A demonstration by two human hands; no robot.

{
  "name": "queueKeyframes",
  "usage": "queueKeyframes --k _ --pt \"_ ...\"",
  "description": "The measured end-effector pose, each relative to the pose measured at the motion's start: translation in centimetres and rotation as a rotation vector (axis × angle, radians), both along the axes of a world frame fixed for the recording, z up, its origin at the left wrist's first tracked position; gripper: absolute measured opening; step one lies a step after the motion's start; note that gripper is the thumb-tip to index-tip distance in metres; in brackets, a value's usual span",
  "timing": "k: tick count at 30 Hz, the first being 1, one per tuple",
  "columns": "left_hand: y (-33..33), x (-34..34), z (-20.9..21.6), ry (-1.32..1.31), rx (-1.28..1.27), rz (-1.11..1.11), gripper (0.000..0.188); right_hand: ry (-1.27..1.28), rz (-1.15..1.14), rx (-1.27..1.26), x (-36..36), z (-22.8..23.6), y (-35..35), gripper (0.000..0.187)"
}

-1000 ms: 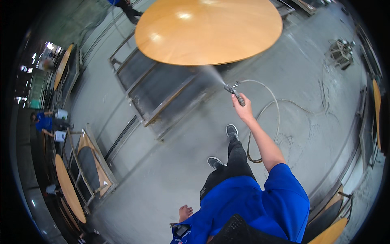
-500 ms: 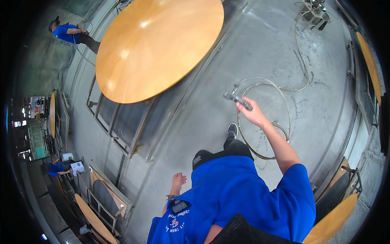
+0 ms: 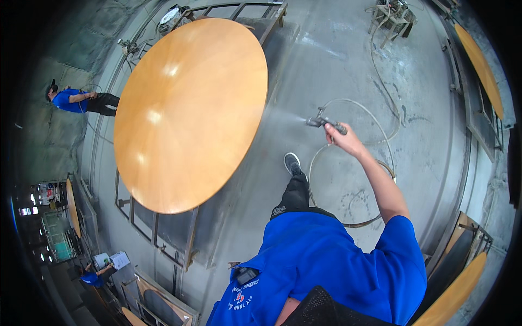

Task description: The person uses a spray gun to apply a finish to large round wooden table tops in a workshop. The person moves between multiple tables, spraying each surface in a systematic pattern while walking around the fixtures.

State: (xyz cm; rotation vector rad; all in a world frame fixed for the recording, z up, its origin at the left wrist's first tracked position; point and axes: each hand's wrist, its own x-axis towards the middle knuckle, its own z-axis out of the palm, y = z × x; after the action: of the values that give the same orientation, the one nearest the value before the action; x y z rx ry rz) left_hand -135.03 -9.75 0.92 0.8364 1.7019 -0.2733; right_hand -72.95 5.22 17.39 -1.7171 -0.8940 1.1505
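Note:
My right hand is closed around the handle of a spray gun, held out at arm's length. A pale mist leaves its nozzle toward the right edge of a large round wooden tabletop. The gun stays apart from that edge. Glossy orange-brown, the top lies on a dark metal frame. A hose loops on the floor beneath my right arm. My left hand does not show; my shirt hides that side.
Past the tabletop stands a person in blue with a hose; another person bends by white containers at lower left. More wooden tops lean at the right and lower right. A metal stand stands far right.
I have stepped forward along the tabletop, which now sits lower in view. Mist now comes from the spray gun, turned toward the edge. My left hand has gone out of sight.

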Motion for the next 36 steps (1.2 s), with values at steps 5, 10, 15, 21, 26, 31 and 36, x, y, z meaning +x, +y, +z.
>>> queueKeyframes --k 5,10,15,21,26,31,36 --pt "12.7 7.3 -1.2 -0.034 0.034 0.206 0.030 0.013 -0.081 0.012 9.4 0.2 10.4 0.049" --pt "23.1 16.1 0.8 -0.102 0.183 0.305 0.030 -0.119 -0.059 0.050 16.2 0.7 21.2 0.050" --pt "26.6 23.3 2.9 -0.107 0.248 0.402 0.031 -0.149 -0.005 0.064 22.7 1.4 33.2 0.051" --pt "20.6 30.5 4.6 0.034 0.117 0.531 0.031 -0.044 0.045 0.176 28.6 1.0 48.1 0.053" --pt "13.4 35.4 9.3 0.211 0.038 0.556 0.031 -0.002 0.026 0.187 31.0 1.0 58.7 0.051" --pt "10.9 39.9 12.7 0.390 0.093 0.505 0.032 -0.028 0.118 0.241 32.0 0.9 60.7 0.045" --pt "15.9 41.7 13.6 0.376 0.254 0.855 0.031 -0.143 0.265 0.025 33.3 0.7 52.3 0.044"
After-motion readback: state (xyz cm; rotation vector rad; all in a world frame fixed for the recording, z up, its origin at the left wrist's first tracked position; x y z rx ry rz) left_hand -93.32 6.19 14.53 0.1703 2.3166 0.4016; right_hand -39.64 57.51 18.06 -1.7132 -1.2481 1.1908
